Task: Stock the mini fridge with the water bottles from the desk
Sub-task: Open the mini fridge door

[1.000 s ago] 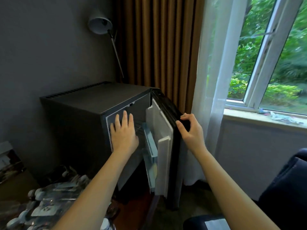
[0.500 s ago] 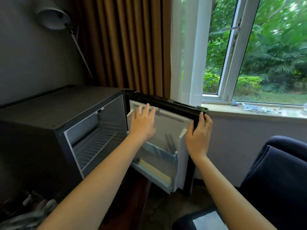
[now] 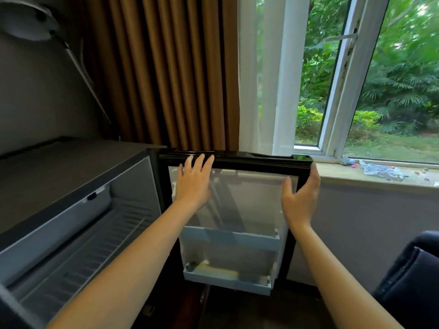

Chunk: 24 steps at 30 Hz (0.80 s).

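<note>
The black mini fridge (image 3: 71,176) stands open at the left, with a bare wire shelf (image 3: 95,245) inside. Its door (image 3: 249,198) is swung wide and shows me its white inner panel. My left hand (image 3: 193,184) lies flat against the top of that panel, fingers straight. At the door's free right edge is my right hand (image 3: 300,200), fingers straight along the edge and thumb spread over the panel. Two pale blue door racks (image 3: 230,238) hold no bottles. No water bottles are in view.
A dark blue armchair (image 3: 408,281) fills the lower right corner. Brown curtains (image 3: 171,72) and a white sheer hang behind the door. The window sill (image 3: 356,176) carries small clutter. A lamp (image 3: 26,20) leans over the fridge top.
The door has swung from nearly edge-on to fully open. My left hand went from the fridge's front frame to the inner door panel. My view has turned right, so the bottles left the frame.
</note>
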Each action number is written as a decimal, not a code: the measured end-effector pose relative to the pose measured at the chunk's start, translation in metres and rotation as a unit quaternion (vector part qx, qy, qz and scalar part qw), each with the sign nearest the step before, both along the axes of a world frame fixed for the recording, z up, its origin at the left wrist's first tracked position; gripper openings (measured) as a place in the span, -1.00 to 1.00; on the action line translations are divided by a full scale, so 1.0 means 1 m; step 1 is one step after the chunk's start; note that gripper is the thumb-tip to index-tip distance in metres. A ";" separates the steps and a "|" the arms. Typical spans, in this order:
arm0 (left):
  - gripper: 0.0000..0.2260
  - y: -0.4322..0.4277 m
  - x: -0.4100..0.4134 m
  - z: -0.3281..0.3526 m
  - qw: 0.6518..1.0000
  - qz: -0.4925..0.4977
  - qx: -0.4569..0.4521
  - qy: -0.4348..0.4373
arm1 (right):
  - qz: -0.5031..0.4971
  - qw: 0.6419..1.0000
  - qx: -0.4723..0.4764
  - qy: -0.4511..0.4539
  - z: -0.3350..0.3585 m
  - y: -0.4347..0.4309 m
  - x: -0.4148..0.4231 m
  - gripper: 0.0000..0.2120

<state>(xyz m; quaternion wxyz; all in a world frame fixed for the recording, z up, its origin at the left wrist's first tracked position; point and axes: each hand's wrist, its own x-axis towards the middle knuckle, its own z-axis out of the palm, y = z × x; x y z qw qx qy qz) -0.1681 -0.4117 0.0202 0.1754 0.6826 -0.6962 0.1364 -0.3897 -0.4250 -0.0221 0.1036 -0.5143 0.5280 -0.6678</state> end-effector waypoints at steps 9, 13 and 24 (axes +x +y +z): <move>-0.40 -0.042 -0.006 -0.024 0.993 0.001 -0.120 -0.021 | 0.030 1.000 -0.001 -0.007 -0.009 -0.079 -0.011 -0.39; -0.38 -0.051 -0.005 -0.025 0.993 0.005 -0.115 -0.037 | 0.047 0.999 0.014 -0.003 -0.009 -0.106 -0.011 -0.38; -0.23 -0.038 0.026 -0.048 0.998 0.012 -0.062 -0.029 | 0.067 0.994 0.024 0.087 -0.010 -0.087 0.068 -0.50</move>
